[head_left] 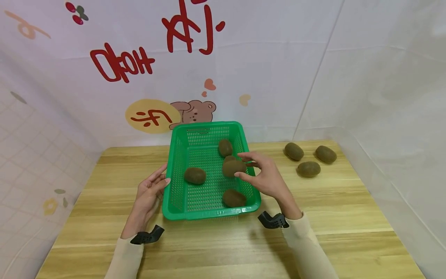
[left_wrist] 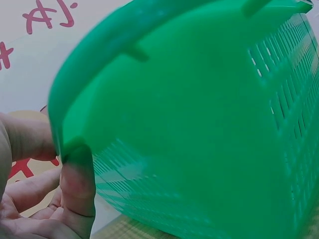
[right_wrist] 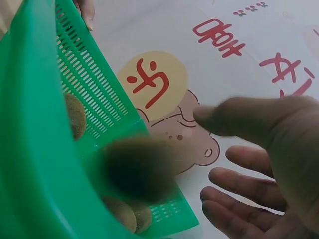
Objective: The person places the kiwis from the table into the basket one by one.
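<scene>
A green plastic basket (head_left: 209,214) stands tilted over the table, with several brown kiwis in it. My left hand (head_left: 148,195) pinches the basket's left rim between thumb and fingers, as the left wrist view also shows. Over the basket's right side, my right hand (head_left: 267,177) has its thumb and fingers spread apart. Just off those fingertips is a kiwi (head_left: 234,169), blurred and in mid-air in the right wrist view. It partly hides another kiwi (head_left: 229,158) behind it. Others lie at the back (head_left: 225,148), left (head_left: 195,175) and front (head_left: 234,198).
Three more kiwis, one of them a front kiwi (head_left: 308,169), lie on the wooden table (head_left: 348,217) to the right of the basket. A white printed cloth (head_left: 265,69) hangs behind the table and along both sides.
</scene>
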Demonstrator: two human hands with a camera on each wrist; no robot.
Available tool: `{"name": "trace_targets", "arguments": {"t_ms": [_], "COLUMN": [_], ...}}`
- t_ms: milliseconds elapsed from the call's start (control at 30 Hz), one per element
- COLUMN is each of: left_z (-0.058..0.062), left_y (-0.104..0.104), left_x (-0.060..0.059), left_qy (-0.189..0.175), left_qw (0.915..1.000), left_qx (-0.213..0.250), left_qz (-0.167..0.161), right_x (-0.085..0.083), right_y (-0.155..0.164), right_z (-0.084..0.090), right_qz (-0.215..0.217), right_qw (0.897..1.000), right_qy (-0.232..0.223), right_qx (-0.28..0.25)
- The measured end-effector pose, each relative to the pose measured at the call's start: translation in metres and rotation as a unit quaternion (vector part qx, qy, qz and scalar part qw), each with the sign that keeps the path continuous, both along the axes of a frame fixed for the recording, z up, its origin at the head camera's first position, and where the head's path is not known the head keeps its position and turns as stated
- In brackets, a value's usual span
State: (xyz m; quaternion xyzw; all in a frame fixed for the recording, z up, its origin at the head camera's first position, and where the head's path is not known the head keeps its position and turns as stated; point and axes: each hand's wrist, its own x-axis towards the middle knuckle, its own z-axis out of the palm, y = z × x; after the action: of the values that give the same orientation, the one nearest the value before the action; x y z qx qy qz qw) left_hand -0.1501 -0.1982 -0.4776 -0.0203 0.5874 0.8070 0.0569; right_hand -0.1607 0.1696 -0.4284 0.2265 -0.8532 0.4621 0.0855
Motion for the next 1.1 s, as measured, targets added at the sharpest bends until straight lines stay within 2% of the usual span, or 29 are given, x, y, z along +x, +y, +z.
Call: {"name": "trace_targets", "arguments": {"t_ms": [400,633,967,1100], "left_z": [0.001,0.000,0.000,-0.002], "left_y": [0.000,0.000,-0.001,-0.001], "left_x": [0.001,0.001,0.002,0.002], "left_qy": [0.000,-0.003,0.003,0.008], "left_qw": [1.0000,0.9998,0.9999,0.9999], "left_qx": [-0.003,-0.012,-0.001,0.003], "left_qz": [0.006,0.013,0.015,0.010], "right_x": [0.002,-0.001,-0.007,-0.008], "right_y": [0.007,0.018,0.041,0.053], "right_z": [0.007,0.006,0.004,0.003], "right_qz": [0.003,-0.027,-0.063,-0.088], "right_qw": [0.999,0.998,0.998,0.996], "right_qy": [-0.006,0.001,0.014,0.005], "right_qx": [0.037,0.050,0.026,0.029]}}
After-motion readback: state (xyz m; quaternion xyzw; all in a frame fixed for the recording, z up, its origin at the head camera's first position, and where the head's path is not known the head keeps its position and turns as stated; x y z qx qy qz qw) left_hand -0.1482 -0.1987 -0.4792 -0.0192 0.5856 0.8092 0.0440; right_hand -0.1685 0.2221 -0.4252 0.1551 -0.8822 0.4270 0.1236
